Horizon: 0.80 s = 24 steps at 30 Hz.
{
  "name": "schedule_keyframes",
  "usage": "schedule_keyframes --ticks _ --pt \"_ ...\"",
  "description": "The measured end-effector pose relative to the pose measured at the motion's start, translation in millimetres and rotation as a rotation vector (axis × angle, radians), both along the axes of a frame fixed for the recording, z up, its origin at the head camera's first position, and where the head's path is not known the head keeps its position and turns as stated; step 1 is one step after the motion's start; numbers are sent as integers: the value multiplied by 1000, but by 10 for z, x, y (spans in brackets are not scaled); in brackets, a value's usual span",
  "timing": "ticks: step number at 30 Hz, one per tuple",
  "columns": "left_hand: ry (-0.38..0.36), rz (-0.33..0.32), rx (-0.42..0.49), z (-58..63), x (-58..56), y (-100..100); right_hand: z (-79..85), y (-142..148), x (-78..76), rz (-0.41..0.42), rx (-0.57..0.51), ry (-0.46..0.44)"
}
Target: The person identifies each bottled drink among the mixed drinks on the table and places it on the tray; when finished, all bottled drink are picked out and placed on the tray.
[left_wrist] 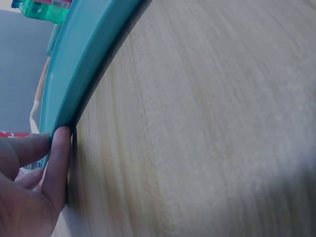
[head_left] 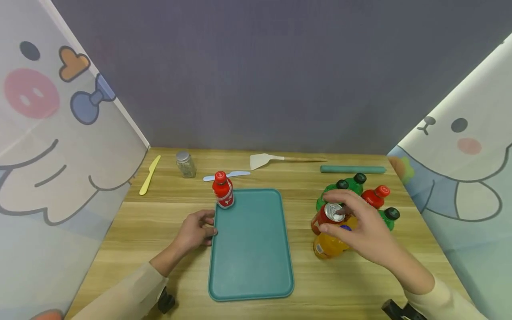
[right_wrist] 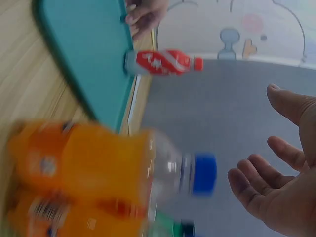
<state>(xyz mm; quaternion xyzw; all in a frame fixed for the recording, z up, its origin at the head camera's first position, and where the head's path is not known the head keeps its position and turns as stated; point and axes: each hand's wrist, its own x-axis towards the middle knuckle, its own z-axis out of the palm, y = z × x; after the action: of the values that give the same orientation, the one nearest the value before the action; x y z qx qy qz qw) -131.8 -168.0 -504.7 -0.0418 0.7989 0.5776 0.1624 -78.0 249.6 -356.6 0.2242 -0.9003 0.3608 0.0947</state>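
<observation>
Head view shows the right hand (head_left: 362, 226) spread above a tight cluster of drinks on the right of the table (head_left: 160, 213), thumb and fingers apart and holding nothing; in the right wrist view it is clear of the nearest orange bottle (right_wrist: 94, 153). The left hand (head_left: 194, 231) pinches the left edge of the tray (head_left: 252, 249), in the middle of the table, with one red bottle (head_left: 224, 192) upright at its far left corner.

Crowding looks like the chief risk: the can (head_left: 320, 220) stands among the orange drinks and green bottles (head_left: 354, 183), so fingers closing round one could catch a neighbour, and a tall, narrow bottle would topple easily. Smooth, rounded sides might also slip if gripped only near the top. On the other side, a tug or lift by the left hand could tilt the tray and tip its red bottle, perhaps towards the blue knife (head_left: 240, 173) behind it.
</observation>
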Motion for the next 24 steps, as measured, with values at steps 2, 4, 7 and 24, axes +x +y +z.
schedule_keyframes --ticks 2,4,7,24 --pt "4 -2 -2 13 -5 6 15 138 88 -33 -5 13" --pt "5 -10 -5 11 -9 7 16 253 179 -67 -14 4" --pt "-2 -2 -5 -4 -11 10 -15 386 306 -124 -4 -19" --pt "-12 10 -28 9 -9 7 -419 467 601 -230 4 -249"
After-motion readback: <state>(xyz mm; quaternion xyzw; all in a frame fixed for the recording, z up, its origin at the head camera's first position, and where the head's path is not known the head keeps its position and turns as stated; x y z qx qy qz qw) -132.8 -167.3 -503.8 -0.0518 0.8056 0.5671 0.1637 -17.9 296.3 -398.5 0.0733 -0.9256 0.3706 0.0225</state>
